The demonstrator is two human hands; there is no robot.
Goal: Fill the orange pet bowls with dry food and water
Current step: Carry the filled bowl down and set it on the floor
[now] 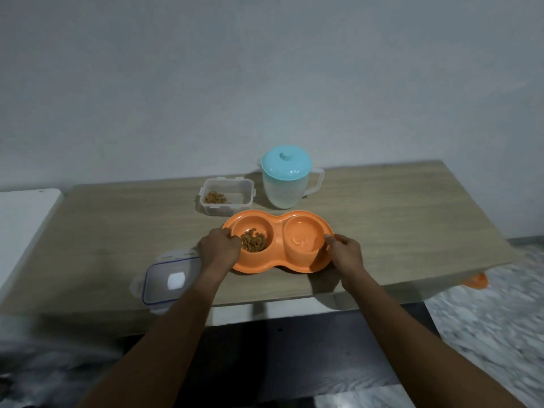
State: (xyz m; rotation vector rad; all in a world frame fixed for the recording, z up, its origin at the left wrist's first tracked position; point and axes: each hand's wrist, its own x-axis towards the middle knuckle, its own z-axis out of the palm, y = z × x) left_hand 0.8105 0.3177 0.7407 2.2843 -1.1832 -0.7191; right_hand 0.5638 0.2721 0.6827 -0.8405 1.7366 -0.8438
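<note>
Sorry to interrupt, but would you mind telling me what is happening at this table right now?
A person grips an orange double pet bowl at both ends, left hand by the side holding dry food, right hand by the side that seems to hold water. Behind it on the wooden table stand an open clear container with a little kibble left and a lidded pitcher. The container's lid lies near the table's front edge.
</note>
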